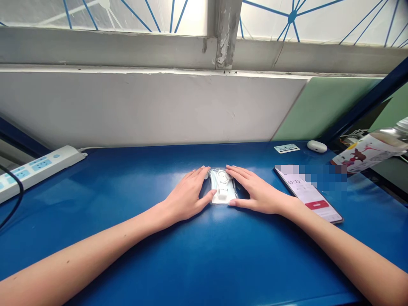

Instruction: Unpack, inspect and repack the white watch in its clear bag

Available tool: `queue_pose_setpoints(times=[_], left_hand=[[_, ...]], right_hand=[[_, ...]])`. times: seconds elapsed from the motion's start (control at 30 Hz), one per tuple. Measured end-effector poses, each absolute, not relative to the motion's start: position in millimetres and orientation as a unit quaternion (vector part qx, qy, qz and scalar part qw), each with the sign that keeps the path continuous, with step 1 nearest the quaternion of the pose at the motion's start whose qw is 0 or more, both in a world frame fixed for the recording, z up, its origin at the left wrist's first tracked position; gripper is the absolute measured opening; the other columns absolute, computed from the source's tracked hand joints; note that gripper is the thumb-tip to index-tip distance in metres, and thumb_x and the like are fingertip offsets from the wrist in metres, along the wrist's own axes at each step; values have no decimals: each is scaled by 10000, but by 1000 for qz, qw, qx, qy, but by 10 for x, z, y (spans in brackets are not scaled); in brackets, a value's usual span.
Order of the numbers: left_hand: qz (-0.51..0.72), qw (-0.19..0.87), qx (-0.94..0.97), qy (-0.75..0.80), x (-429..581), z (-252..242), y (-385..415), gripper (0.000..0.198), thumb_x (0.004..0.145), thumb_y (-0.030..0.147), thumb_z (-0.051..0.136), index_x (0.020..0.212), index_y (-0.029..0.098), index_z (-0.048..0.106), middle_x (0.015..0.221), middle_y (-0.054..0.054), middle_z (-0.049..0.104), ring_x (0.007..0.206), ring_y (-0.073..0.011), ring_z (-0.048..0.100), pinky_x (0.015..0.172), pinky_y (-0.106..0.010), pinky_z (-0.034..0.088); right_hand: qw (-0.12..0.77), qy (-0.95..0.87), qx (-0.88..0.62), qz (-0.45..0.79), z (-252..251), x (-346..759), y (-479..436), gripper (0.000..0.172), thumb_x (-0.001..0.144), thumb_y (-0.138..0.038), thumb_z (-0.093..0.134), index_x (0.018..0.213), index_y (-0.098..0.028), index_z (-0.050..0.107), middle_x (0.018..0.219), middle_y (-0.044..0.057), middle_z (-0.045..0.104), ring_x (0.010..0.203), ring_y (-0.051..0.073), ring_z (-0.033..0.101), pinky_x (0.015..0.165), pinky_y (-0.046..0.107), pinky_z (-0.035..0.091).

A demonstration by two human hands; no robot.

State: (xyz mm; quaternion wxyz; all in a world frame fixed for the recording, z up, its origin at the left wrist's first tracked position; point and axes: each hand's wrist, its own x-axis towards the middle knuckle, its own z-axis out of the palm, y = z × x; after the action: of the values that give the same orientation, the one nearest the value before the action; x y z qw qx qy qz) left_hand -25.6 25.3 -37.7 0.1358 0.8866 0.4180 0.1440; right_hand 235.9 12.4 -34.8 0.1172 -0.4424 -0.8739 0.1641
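A small clear plastic pouch (222, 199) lies flat on the blue desk. Inside it are white items, among them what looks like a coiled white cord; their exact kind I cannot make out. My left hand (188, 193) rests at the pouch's left side, fingers stretched out at the far left corner and thumb touching the near left edge. On the other side lies my right hand (255, 191), fingers extended to the far right corner and thumb on the near right corner. Neither hand wraps around the pouch.
Right of my hands lie a phone (307, 193) showing a timer, a card (287, 148), a white earbud case (317, 146) and a tilted labelled bottle (369, 148). A white power strip (41, 168) with a black cable (19, 195) sits left. A wall (159, 108) backs the blue desk (204, 259).
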Motion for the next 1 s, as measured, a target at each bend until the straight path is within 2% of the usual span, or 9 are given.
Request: queue_pose_setpoints(times=[0.13, 0.27, 0.4, 0.5, 0.57, 0.7, 0.83, 1.0], left_hand=[[151, 111, 879, 439, -256, -431, 257, 669, 971, 476, 463, 1473, 46, 363, 1534, -228, 400, 1485, -352, 262, 1185, -512, 311], [158, 86, 872, 455, -255, -453, 257, 669, 957, 513, 480, 1455, 73, 400, 1603, -241, 245, 1510, -384, 137, 1193, -549, 260], [134, 94, 892, 423, -262, -429, 262, 731, 977, 520, 438, 1530, 69, 279, 1632, -213, 172, 1524, -337, 105, 1212, -497, 239], [105, 98, 907, 395, -265, -409, 274, 739, 995, 534, 385, 1556, 81, 222, 1635, -179, 188, 1524, -320, 118, 1223, -495, 202], [92, 101, 911, 389, -261, -400, 280, 774, 983, 579, 383, 1558, 88, 221, 1631, -174, 203, 1519, -329, 142, 1222, -505, 195], [85, 104, 909, 395, -241, -385, 278, 919, 900, 674, 478, 1543, 59, 247, 1617, -204, 230, 1508, -361, 174, 1216, -512, 207], [92, 109, 903, 404, -233, -384, 271, 949, 867, 680, 527, 1509, 19, 299, 1591, -240, 279, 1494, -376, 220, 1213, -514, 223], [107, 118, 902, 401, -240, -391, 270, 928, 864, 684, 530, 1514, 60, 304, 1589, -226, 293, 1492, -373, 231, 1207, -528, 241]], right_hand=[[109, -875, -444, 163, -327, 2353, 117, 913, 861, -684, 542, 1548, -134, 302, 1620, 178, 280, 1494, 338, 259, 1192, 531, 300], [107, -874, -445, 163, -308, 2352, 108, 908, 863, -677, 545, 1544, -126, 306, 1618, 188, 277, 1494, 340, 258, 1190, 528, 305], [110, -870, -452, 162, -319, 2354, 100, 937, 860, -677, 548, 1550, -105, 276, 1630, 207, 231, 1497, 346, 243, 1186, 518, 313], [106, -868, -458, 157, -336, 2351, 100, 990, 863, -686, 533, 1565, -69, 205, 1637, 233, 169, 1503, 350, 219, 1186, 523, 307], [97, -870, -458, 155, -341, 2349, 101, 996, 873, -689, 510, 1567, -54, 184, 1633, 237, 179, 1506, 344, 212, 1194, 521, 292], [95, -872, -454, 157, -338, 2356, 99, 958, 895, -678, 481, 1576, -79, 173, 1638, 216, 184, 1508, 335, 212, 1197, 522, 288], [108, -868, -461, 153, -349, 2373, 110, 930, 911, -655, 473, 1580, -87, 164, 1650, 206, 133, 1518, 333, 163, 1207, 515, 268], [105, -874, -451, 149, -369, 2391, 131, 915, 910, -643, 489, 1591, -134, 153, 1639, 194, 197, 1511, 346, 189, 1201, 542, 270]])
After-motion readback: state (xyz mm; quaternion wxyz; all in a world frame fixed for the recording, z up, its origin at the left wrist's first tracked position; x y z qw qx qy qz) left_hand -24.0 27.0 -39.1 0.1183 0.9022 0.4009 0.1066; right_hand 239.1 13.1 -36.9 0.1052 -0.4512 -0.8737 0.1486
